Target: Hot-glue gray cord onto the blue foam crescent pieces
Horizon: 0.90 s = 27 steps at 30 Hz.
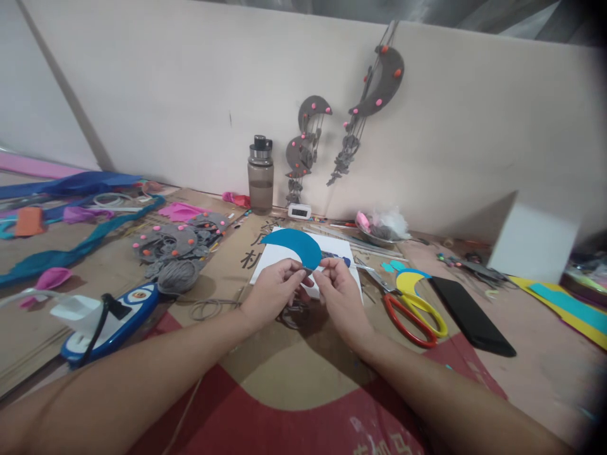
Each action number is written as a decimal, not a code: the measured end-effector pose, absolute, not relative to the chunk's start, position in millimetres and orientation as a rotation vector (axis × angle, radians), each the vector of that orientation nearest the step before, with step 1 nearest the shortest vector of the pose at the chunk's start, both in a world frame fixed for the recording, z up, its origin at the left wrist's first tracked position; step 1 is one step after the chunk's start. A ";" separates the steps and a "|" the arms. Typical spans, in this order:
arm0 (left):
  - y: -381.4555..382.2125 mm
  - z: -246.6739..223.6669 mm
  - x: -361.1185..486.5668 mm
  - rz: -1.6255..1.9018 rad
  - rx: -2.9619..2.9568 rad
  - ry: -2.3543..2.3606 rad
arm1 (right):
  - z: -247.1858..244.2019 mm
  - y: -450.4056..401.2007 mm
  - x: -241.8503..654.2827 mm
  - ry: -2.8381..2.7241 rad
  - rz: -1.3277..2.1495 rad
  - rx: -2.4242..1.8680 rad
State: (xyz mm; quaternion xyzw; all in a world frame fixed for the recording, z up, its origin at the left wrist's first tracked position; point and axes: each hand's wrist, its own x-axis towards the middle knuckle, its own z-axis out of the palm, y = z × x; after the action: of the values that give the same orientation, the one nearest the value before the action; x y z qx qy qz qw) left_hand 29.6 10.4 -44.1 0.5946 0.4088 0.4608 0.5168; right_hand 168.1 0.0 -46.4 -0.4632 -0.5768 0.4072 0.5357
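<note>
A blue crescent (296,243) is held up in front of me over a white sheet (271,260). My left hand (277,287) pinches its lower end from the left. From the right, my right hand (339,291) has its thumb and forefinger pressed at the same end. Grey cord (294,315) hangs in loops below my fingers. What lies between the fingertips is too small to make out. Scissors (412,316) with red and yellow handles rest to the right, beside a yellow and blue crescent (412,280).
A black phone (472,316) lies at the right. Grey yarn (177,276), grey crescents (177,240) and a blue power strip (111,322) sit at the left. Behind stand a bottle (260,180) and a small white device (299,211). Grey crescent strings (386,82) hang on the wall.
</note>
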 end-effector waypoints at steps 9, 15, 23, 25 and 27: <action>9.4 -43.5 27.8 1.134 1.540 1.072 | -45.1 2.3 171.3 -1.404 0.909 -1.174; 12.5 -43.8 26.4 1.269 1.613 1.137 | -42.2 0.8 170.8 -1.433 0.873 -1.174; 13.7 -42.9 28.6 1.096 1.317 1.075 | -47.2 2.7 171.4 -1.475 0.855 -1.184; 16.6 -46.7 28.4 1.116 1.211 1.003 | -49.1 2.9 171.5 -1.461 0.873 -1.163; 19.8 -49.6 27.5 1.158 1.117 0.968 | -50.6 2.3 171.4 -1.460 0.914 -1.143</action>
State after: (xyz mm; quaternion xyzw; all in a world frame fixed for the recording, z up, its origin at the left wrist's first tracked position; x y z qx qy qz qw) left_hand 27.5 19.8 -49.6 0.4801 0.4161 0.4974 0.5907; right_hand 171.4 2.3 -50.6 -0.4752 -0.6067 0.3798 0.5118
